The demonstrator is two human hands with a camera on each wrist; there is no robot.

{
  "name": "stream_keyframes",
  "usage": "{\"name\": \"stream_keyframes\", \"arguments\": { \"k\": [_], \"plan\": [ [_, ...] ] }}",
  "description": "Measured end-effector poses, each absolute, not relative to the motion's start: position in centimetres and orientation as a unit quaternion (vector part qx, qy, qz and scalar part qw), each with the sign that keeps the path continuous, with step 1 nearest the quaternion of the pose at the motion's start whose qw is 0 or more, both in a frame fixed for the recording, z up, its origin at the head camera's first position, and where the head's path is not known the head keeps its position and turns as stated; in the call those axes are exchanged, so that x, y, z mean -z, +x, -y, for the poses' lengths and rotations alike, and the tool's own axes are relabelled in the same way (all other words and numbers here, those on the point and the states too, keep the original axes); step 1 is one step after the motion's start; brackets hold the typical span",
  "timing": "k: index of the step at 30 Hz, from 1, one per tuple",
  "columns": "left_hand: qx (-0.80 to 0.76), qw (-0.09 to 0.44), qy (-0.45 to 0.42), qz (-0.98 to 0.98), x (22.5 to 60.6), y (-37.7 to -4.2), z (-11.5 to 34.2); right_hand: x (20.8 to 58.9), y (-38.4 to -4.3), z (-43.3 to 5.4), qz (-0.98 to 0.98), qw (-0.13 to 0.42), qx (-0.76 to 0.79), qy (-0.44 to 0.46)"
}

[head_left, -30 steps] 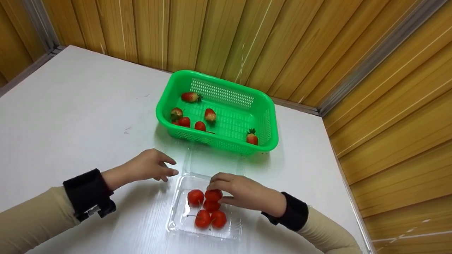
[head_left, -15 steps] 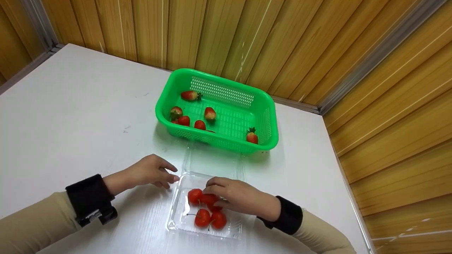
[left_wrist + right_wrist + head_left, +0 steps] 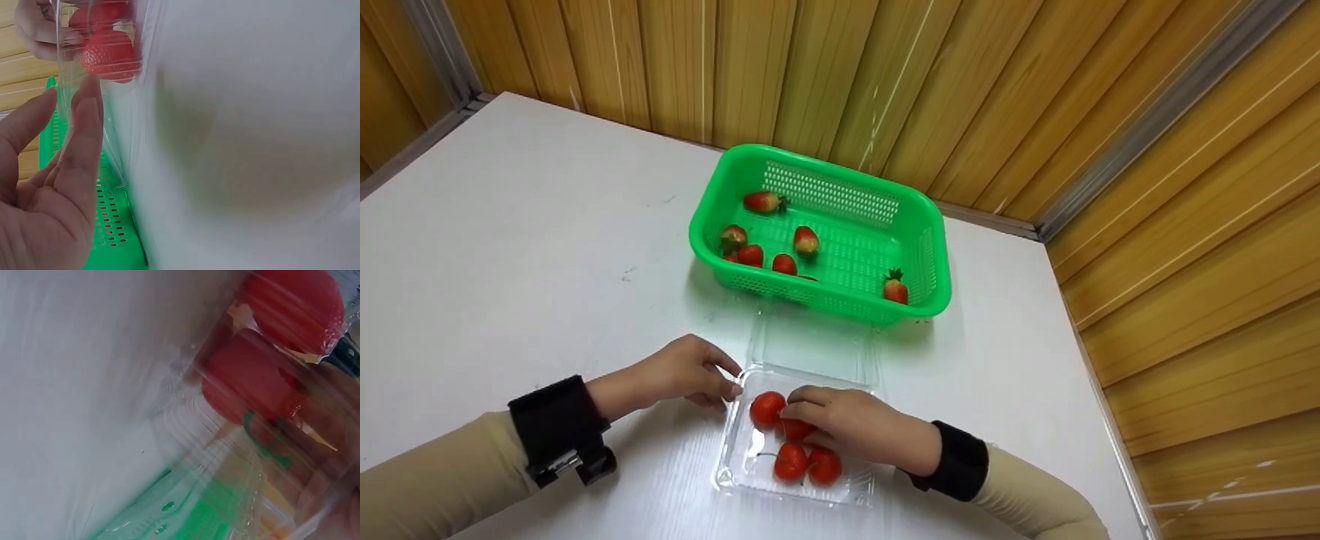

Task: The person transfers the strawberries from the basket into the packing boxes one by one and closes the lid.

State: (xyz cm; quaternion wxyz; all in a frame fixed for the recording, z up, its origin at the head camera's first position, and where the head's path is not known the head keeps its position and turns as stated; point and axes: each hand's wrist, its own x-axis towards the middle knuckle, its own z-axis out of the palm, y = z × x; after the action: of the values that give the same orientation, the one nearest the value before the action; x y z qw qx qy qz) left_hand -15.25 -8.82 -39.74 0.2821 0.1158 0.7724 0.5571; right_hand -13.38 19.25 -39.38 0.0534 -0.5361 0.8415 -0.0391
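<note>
A clear plastic clamshell box [image 3: 739, 457] stands on the table, holding several red cherries with thin stems. Inside it, my right hand [image 3: 851, 427] curls its fingers over a cherry [image 3: 795, 429] partly hidden beneath them. Left of that lies another cherry [image 3: 767, 410], and two more, a cherry [image 3: 790, 462] and a cherry [image 3: 824, 466], lie nearer the front. In the right wrist view a cherry [image 3: 253, 377] shows through the box wall beside the fingers. My left hand [image 3: 682, 371] is at the box's upper left corner, its fingers loosely extended, fingertips right at the wall in the left wrist view.
Behind the box is a green basket [image 3: 855, 296] with several strawberries, among them one strawberry [image 3: 806, 241] in the middle and one strawberry [image 3: 895, 289] at the right. The box's clear lid [image 3: 810, 345] lies folded back toward the basket. Wood-patterned walls [image 3: 825, 75] border the white table [image 3: 547, 225].
My right hand has moved left within the box, the cherry under it shifting along and the left cherry nudged up and left. My left hand has come down to the box edge.
</note>
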Motion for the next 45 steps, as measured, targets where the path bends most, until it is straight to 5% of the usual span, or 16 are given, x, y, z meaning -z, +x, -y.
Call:
{"name": "stream_keyframes", "arguments": {
  "k": [12,27,45],
  "plan": [
    [-0.566,0.300,0.090,-0.763,39.9,-15.2,8.5,40.0,-13.3,-19.0,-0.851,0.079,0.024,-0.519],
    [-0.564,0.295,0.094,-0.765,39.8,-14.9,8.9,39.1,-12.9,-19.1,-0.846,0.041,0.012,-0.532],
    [-0.435,0.159,0.180,-0.868,33.2,-16.6,12.0,33.7,-14.4,-20.7,-0.830,-0.004,0.070,-0.554]
  ]
}}
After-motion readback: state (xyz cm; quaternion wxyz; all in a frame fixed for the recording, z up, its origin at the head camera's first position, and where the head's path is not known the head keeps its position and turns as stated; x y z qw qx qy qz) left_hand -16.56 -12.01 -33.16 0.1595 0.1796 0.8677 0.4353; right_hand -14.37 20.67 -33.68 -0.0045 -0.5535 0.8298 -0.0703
